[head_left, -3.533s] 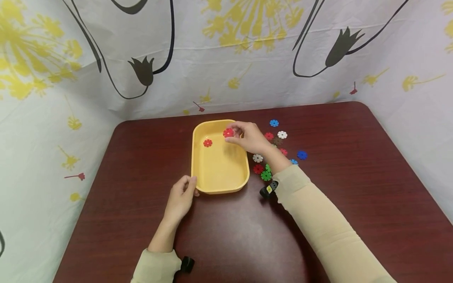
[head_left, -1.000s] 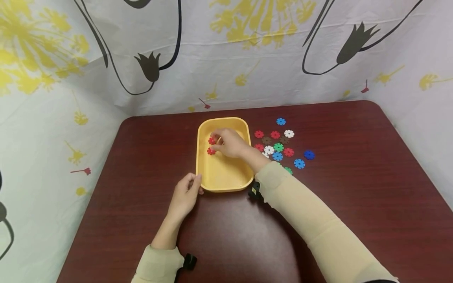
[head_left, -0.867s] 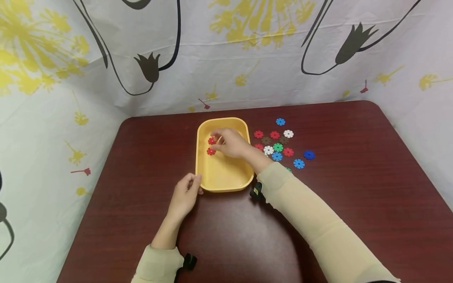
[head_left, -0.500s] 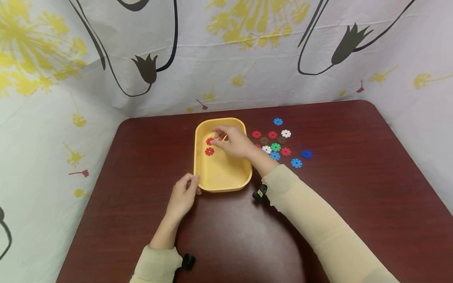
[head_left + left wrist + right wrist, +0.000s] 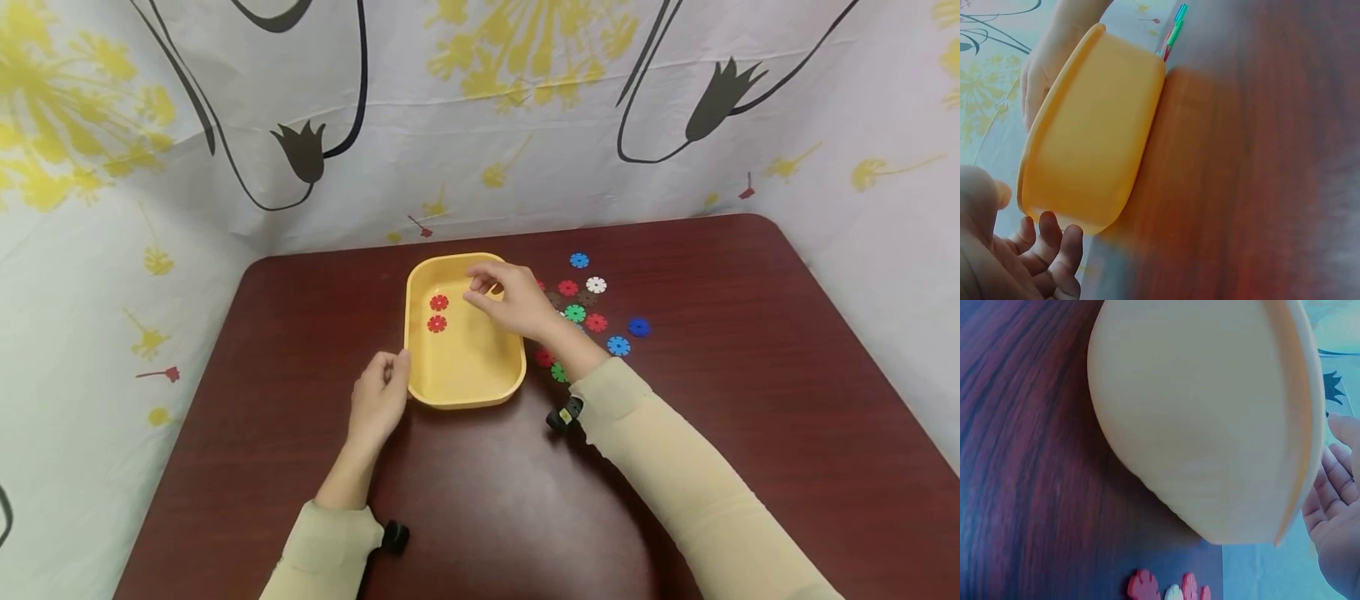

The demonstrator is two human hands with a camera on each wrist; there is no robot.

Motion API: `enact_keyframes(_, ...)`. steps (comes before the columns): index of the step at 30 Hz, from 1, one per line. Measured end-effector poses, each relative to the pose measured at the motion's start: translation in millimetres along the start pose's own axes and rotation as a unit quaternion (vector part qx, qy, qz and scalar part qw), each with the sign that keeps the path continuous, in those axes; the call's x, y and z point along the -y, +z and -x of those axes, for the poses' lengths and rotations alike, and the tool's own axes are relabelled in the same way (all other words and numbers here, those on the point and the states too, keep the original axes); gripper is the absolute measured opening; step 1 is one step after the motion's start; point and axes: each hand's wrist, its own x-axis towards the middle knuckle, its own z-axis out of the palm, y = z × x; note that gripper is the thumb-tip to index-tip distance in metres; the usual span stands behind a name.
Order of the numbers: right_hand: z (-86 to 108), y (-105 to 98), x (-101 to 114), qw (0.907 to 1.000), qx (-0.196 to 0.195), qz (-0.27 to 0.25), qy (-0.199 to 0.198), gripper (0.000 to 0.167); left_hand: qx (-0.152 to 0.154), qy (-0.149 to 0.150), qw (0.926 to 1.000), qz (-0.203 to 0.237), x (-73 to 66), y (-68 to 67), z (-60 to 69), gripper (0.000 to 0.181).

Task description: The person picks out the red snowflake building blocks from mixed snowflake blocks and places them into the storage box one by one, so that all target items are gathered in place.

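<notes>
A yellow tray (image 5: 467,379) stands on the table, with two red notched plastic discs (image 5: 437,323) lying flat near its left wall. Over the tray's right part is my right hand (image 5: 517,304), thumb and index finger parted, and I see nothing between them. My left hand (image 5: 378,400) is beside the tray's near-left edge. In the left wrist view, its fingers (image 5: 1047,228) are loosely bent by the tray's corner, and the thumb stands apart from the rim. Whether the fingertips touch the tray, I cannot tell.
Several notched discs lie right of the tray: red, green (image 5: 574,313), white (image 5: 596,285), brown and blue (image 5: 639,327). My right forearm partly covers them. A patterned cloth (image 5: 465,167) hangs behind the dark red table (image 5: 465,517).
A second red disc now lies in the tray below the first. My right hand has let go and drawn back to the right. My left hand has shifted slightly up along the tray's edge.
</notes>
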Motion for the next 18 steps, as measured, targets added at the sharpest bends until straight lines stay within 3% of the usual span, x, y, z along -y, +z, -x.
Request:
enact_keyframes(7,9.7,-11.1,-5.4,0.9995,-0.029,-0.005,0.013,0.028,-0.005,0.000,0.9998,-0.018,-1.2,4.3,-8.7,0.037)
enact_keyframes(18,27.7,-36.1,-24.0,0.9977,-0.061,-0.008,0.026,0.029,-0.011,-0.012,0.9995,-0.026,2.4,2.8,1.1,0.044)
